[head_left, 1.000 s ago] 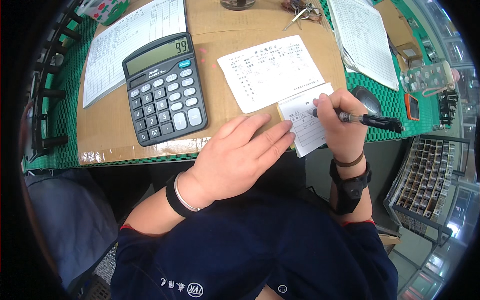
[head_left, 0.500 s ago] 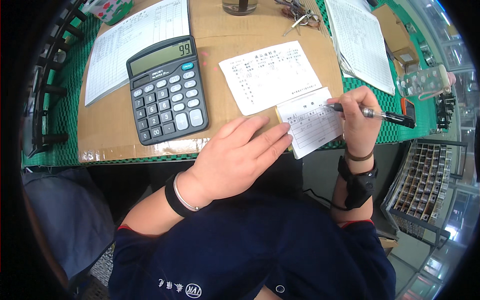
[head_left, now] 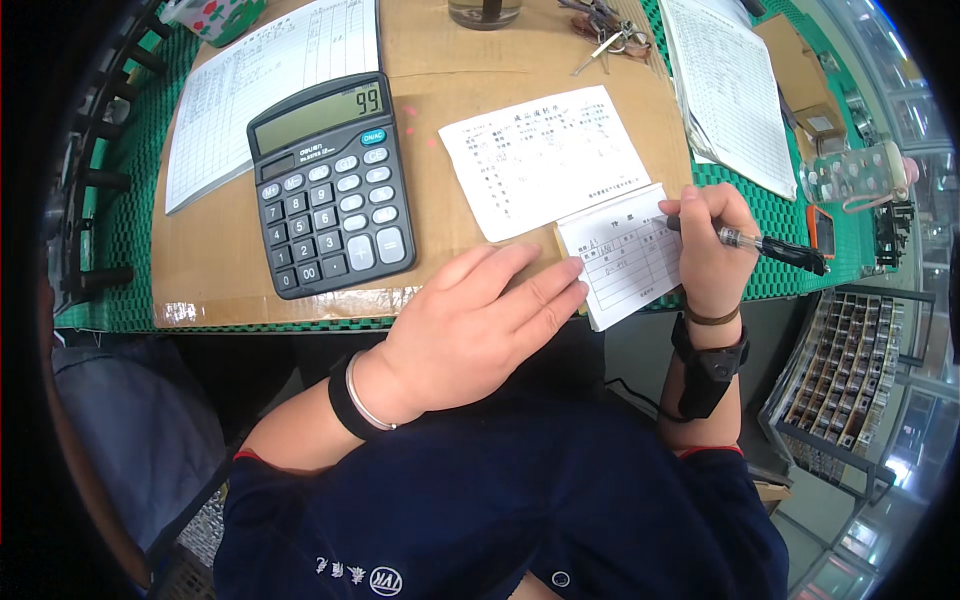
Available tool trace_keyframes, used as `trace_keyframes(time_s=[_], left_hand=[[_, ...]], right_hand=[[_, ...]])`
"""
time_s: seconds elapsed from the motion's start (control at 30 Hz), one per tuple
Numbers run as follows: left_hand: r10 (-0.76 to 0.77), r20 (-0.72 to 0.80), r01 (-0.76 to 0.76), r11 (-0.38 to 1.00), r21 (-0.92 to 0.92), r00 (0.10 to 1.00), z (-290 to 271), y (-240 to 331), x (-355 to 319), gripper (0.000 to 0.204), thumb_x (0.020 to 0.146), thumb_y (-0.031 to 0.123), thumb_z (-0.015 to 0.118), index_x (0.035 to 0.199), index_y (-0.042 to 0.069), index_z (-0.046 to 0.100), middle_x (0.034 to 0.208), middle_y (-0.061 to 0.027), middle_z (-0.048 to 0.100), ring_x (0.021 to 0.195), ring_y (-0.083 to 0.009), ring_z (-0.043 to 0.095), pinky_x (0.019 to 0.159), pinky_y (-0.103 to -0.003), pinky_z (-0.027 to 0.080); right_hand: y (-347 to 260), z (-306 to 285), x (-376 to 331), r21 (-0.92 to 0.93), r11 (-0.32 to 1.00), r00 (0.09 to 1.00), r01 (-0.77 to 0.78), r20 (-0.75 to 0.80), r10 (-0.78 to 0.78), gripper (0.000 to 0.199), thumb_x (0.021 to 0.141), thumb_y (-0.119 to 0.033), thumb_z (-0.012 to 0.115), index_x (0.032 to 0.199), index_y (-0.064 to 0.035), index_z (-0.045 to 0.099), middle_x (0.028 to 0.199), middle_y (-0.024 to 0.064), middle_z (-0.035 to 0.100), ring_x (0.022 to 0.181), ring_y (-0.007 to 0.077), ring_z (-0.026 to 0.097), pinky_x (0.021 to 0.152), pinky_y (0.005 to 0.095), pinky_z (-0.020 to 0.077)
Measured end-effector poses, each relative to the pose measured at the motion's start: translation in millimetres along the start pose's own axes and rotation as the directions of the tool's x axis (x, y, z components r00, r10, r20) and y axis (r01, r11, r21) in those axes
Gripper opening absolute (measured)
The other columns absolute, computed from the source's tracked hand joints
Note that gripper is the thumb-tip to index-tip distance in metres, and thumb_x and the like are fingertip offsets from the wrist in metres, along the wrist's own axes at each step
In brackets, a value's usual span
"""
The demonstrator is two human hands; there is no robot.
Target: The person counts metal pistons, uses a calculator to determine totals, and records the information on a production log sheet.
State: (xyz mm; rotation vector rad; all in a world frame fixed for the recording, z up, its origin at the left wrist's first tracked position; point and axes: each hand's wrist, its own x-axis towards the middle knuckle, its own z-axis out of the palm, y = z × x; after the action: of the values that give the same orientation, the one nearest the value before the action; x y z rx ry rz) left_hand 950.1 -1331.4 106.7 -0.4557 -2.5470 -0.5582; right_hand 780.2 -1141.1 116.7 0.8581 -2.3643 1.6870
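Note:
My right hand is closed round a black pen, whose tip is over the upper right of a small pad of printed forms. Handwriting marks the pad's top rows. My left hand lies flat, fingers stretched out, with its fingertips at the pad's left edge. Just beyond the pad lies a larger white filled-in form, its lower edge meeting the pad. A dark grey calculator rests to the left of my left hand, its display lit with digits.
Cardboard covers the green mat. Ruled sheets lie under the calculator. At the back are keys and a glass. On the right stand a paper stack, a clear bottle, an orange-edged device and a rack of metal parts.
My right hand and the pen have shifted slightly nearer me, along the pad's right side. The view has moved a little; my left hand keeps its place at the pad.

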Motion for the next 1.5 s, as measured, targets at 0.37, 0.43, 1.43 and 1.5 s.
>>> trace_keyframes(time_s=[0.37, 0.43, 1.43, 1.5], left_hand=[[-0.005, -0.003, 0.005, 1.0, -0.005, 1.0, 0, 0, 0, 0.035, 0.078, 0.013, 0.072, 0.113, 0.009, 0.071, 0.123, -0.0027, 0.066, 0.104, -0.0249, 0.061, 0.086, -0.036, 0.051], [-0.01, -0.007, 0.01, 1.0, 0.0, 1.0, 0, 0, -1, 0.035, 0.078, 0.013, 0.072, 0.113, 0.009, 0.071, 0.123, -0.0028, 0.067, 0.104, -0.0249, 0.061, 0.086, -0.036, 0.051], [-0.011, -0.012, 0.011, 1.0, -0.004, 1.0, 1, 1, -1, 0.037, 0.077, 0.012, 0.073, 0.114, 0.009, 0.071, 0.123, -0.003, 0.067, 0.104, -0.0251, 0.061, 0.085, -0.036, 0.051], [-0.01, -0.008, 0.01, 1.0, -0.003, 1.0, 0, 1, 0, 0.037, 0.077, 0.012, 0.073, 0.114, 0.009, 0.071, 0.123, -0.0031, 0.067, 0.104, -0.0251, 0.061, 0.085, -0.036, 0.051]], right_hand=[[0, 1, 1, 0.03, 0.999, 1.0, 0.029, -0.006, -0.029, 0.033, 0.091, 0.001, 0.064, 0.065, -0.0026, 0.045, 0.062, -0.0023, 0.049, 0.062, 0.0049, 0.052, 0.06, 0.0225, 0.0435], [-1, 1, 1, 0.019, 1.0, 1.0, 0.021, -0.002, -0.021, 0.033, 0.091, 0.001, 0.064, 0.064, -0.0024, 0.045, 0.062, -0.0022, 0.049, 0.062, 0.0048, 0.052, 0.06, 0.0226, 0.0433], [4, 5, 1, -0.043, 0.997, 0.996, 0.07, -0.049, -0.072, 0.034, 0.088, 0.003, 0.066, 0.064, -0.0022, 0.042, 0.06, -0.0009, 0.045, 0.057, 0.0053, 0.04, 0.053, 0.0242, 0.0351], [5, 4, 2, -0.038, 0.996, 0.995, 0.086, -0.053, -0.088, 0.034, 0.089, 0.003, 0.066, 0.064, -0.0023, 0.042, 0.061, -0.0008, 0.046, 0.057, 0.0051, 0.043, 0.054, 0.0235, 0.0367]])
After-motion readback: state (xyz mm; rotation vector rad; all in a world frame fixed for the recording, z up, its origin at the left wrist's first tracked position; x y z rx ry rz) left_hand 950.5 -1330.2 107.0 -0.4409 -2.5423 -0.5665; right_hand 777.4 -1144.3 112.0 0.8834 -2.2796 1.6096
